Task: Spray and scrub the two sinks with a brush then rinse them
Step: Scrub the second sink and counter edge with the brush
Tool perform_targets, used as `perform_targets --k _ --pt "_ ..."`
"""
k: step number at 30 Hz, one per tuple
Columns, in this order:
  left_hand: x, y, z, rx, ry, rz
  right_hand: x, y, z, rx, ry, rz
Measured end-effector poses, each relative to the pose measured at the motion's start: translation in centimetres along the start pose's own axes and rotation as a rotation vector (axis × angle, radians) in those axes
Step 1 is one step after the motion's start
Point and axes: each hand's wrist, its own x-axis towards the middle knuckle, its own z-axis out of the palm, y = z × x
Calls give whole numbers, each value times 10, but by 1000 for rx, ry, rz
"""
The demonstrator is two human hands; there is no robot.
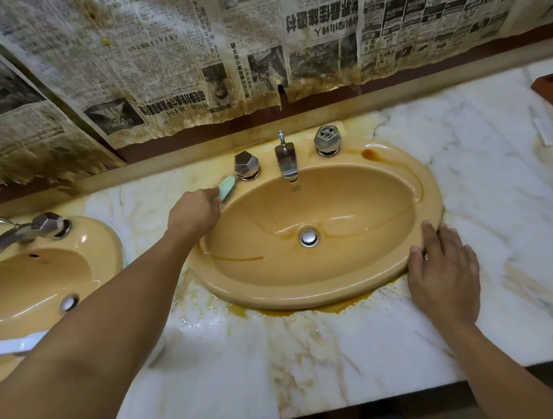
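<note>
Shows a marble surface (pixel 340 350) nearest, with the right hand (pixel 443 274) lying flat, fingers straight, against the front-right rim of the right sink (pixel 305 296), holding nothing. Further in, shows the left hand (pixel 193 213) curled round a pale green brush (pixel 227 187), its head at the sink's back-left rim beside a tap handle (pixel 246 166). Places the left sink (pixel 101 247) at the left edge and yellowed newspaper (pixel 165 71) on the wall behind

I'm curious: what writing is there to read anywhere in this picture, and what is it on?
Newspaper sheets on the wall: Chinese print, hanging upside down. Headlines and columns are too blurred to quote.
Small mark on the right sink, below the spout: too small to read.
No other text can be read.
</note>
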Motion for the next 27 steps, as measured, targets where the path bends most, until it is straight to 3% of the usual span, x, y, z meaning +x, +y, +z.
perform_targets --k 8,13,22,27 --pt "-44 -39 8 6 11 -78 -1 1 0 0 0 -2" --pt "-83 -85 20 -132 38 -192 -1 -1 -2 -5 -4 1" --pt "-120 -89 28 -152 13 -111 2 -2 -1 -8 2 -1" --pt "-133 -78 27 -50 -13 -31 3 0 -1 4 9 -3"
